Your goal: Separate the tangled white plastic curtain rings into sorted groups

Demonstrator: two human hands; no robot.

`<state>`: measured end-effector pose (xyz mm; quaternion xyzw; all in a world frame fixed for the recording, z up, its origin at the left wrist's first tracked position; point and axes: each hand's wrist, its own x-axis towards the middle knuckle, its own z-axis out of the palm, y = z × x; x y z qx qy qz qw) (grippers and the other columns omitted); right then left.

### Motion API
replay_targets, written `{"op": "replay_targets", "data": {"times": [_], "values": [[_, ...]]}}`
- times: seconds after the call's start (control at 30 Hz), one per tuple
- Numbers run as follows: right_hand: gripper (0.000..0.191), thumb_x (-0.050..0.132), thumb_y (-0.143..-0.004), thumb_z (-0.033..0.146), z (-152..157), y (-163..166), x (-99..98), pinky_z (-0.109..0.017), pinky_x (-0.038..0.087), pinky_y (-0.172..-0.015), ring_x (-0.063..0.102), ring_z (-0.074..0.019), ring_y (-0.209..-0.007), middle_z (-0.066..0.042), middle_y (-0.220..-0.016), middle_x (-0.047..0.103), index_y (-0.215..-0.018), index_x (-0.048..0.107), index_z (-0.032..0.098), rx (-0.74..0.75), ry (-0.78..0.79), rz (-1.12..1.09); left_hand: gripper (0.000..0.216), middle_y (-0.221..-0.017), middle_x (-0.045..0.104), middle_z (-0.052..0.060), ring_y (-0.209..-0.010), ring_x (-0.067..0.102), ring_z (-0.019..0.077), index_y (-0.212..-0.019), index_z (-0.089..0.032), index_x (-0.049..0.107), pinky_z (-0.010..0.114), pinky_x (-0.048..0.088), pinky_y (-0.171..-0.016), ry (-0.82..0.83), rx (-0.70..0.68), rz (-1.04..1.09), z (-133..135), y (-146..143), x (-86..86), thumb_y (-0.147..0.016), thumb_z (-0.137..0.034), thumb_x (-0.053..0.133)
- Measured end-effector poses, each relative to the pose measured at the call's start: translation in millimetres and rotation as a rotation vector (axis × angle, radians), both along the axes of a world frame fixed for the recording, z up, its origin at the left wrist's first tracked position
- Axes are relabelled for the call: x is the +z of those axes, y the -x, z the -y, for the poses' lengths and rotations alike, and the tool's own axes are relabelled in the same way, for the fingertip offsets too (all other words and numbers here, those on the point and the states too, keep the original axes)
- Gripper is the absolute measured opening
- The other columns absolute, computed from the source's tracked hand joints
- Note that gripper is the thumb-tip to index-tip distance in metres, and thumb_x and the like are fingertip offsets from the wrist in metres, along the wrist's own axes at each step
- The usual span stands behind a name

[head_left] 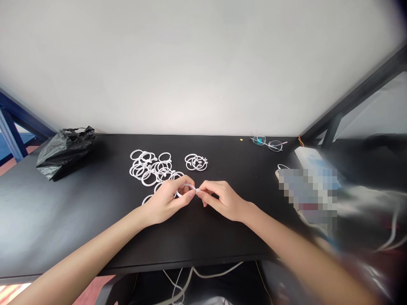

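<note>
Over the middle of a black table (203, 237), both my hands are closed on one white ring (180, 194). My left hand (168, 197) grips the ring's loop between thumb and fingers. With thumb and fingertips, my right hand (224, 198) pinches a small tab at the ring's right side. Several similar white rings (149, 178) lie in a loose heap behind and to the left of my left hand, which hides part of it. A smaller bunch of white rings (196, 162), with little tabs, rests just beyond my hands.
A black plastic bag (66, 150) stands at the table's left. Wire-framed glasses (275, 146) lie at the back right. A white box (308, 156) and a blurred-out object (302, 199) sit on the right. Pale cables (190, 277) hang below the front edge.
</note>
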<state>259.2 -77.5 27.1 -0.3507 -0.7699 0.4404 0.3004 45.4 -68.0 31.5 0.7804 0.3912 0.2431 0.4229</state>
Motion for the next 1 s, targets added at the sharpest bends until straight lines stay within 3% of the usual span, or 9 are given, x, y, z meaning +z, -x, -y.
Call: {"op": "replay_targets", "data": {"times": [0.17, 0.47, 0.63, 0.73, 0.83, 0.9, 1.0], "values": [[0.029, 0.047, -0.100, 0.039, 0, -1, -2.3, -0.022, 0.040, -0.054, 0.050, -0.0098, -0.054, 0.003, -0.063, 0.060, -0.080, 0.055, 0.019, 0.031, 0.008, 0.030, 0.024, -0.063, 0.044, -0.004, -0.058, 0.038, 0.0109, -0.087, -0.018, 0.053, 0.022, 0.032, -0.053, 0.021, -0.013, -0.013, -1, 1, 0.3, -0.094, -0.040, 0.046], [0.033, 0.044, -0.101, 0.039, 0, 1, -2.7, -0.023, 0.041, -0.056, 0.049, -0.0106, -0.055, 0.002, -0.064, 0.060, -0.076, 0.055, 0.020, 0.040, -0.001, 0.049, 0.023, -0.060, 0.039, -0.006, -0.056, 0.035, 0.0103, -0.084, -0.019, 0.052, 0.022, 0.031, -0.053, 0.017, -0.042, -0.020, -2, 1, 0.6, -0.094, -0.038, 0.045], [0.031, 0.047, -0.100, 0.039, 0, 1, -3.8, -0.022, 0.043, -0.055, 0.051, -0.0096, -0.054, 0.003, -0.062, 0.058, -0.077, 0.055, 0.019, 0.030, 0.008, 0.028, 0.029, -0.064, 0.044, -0.004, -0.056, 0.037, 0.0104, -0.087, -0.018, 0.053, 0.022, 0.029, -0.050, -0.005, -0.047, -0.043, -2, 2, 0.0, -0.097, -0.043, 0.042], [0.027, 0.051, -0.098, 0.037, -1, 2, -3.6, -0.022, 0.046, -0.056, 0.055, -0.0103, -0.057, 0.002, -0.065, 0.058, -0.078, 0.056, 0.019, -0.038, -0.023, 0.000, 0.030, -0.068, 0.050, -0.003, -0.059, 0.044, 0.0120, -0.090, -0.018, 0.054, 0.023, 0.035, -0.053, -0.077, -0.017, -0.079, -4, 4, 0.6, -0.096, -0.046, 0.046], [0.019, 0.053, -0.096, 0.032, -4, 2, -4.9, -0.024, 0.052, -0.063, 0.060, -0.0128, -0.067, -0.001, -0.076, 0.062, -0.083, 0.059, 0.019, -0.156, -0.129, -0.005, 0.031, -0.077, 0.057, 0.001, -0.071, 0.054, 0.0162, -0.092, -0.017, 0.056, 0.030, 0.044, -0.068, -0.301, 0.052, -0.145, -10, 9, -1.2, -0.092, -0.048, 0.054], [0.012, 0.053, -0.095, 0.028, -7, 1, -7.8, -0.029, 0.055, -0.076, 0.064, -0.0168, -0.085, -0.005, -0.093, 0.066, -0.094, 0.062, 0.020, -0.205, -0.219, 0.031, 0.034, -0.086, 0.060, 0.005, -0.079, 0.057, 0.0198, -0.094, -0.016, 0.057, 0.035, 0.046, -0.077, -0.451, 0.092, -0.220, -15, 12, -4.9, -0.090, -0.050, 0.058], [0.024, 0.056, -0.094, 0.027, -10, -1, -14.3, -0.042, 0.051, -0.099, 0.056, -0.0249, -0.121, -0.010, -0.131, 0.059, -0.118, 0.060, 0.022, -0.221, -0.314, 0.170, 0.034, -0.092, 0.061, 0.007, -0.084, 0.058, 0.0228, -0.096, -0.017, 0.058, 0.040, 0.046, -0.081, -0.575, 0.105, -0.339, -21, 14, -12.6, -0.089, -0.049, 0.061]]}}
